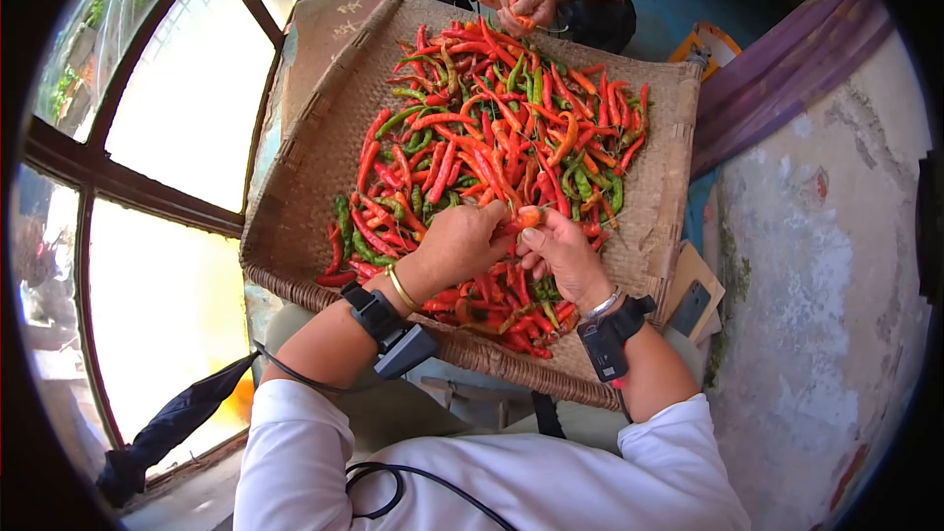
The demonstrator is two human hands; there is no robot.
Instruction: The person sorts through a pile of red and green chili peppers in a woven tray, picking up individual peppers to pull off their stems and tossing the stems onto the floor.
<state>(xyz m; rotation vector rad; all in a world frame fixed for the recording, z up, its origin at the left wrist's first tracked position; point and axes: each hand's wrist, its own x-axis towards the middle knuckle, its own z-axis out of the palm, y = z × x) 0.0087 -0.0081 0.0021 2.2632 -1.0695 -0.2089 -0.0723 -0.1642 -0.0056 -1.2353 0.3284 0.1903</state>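
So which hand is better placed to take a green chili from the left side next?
Probably the left hand: it is nearer those green chilies; the right hand would reach across it. Both are at an orange chili.

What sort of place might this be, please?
Probably a modest home or small workroom, judging by the framed window, the worn, patchy wall and the large woven tray of chili peppers.
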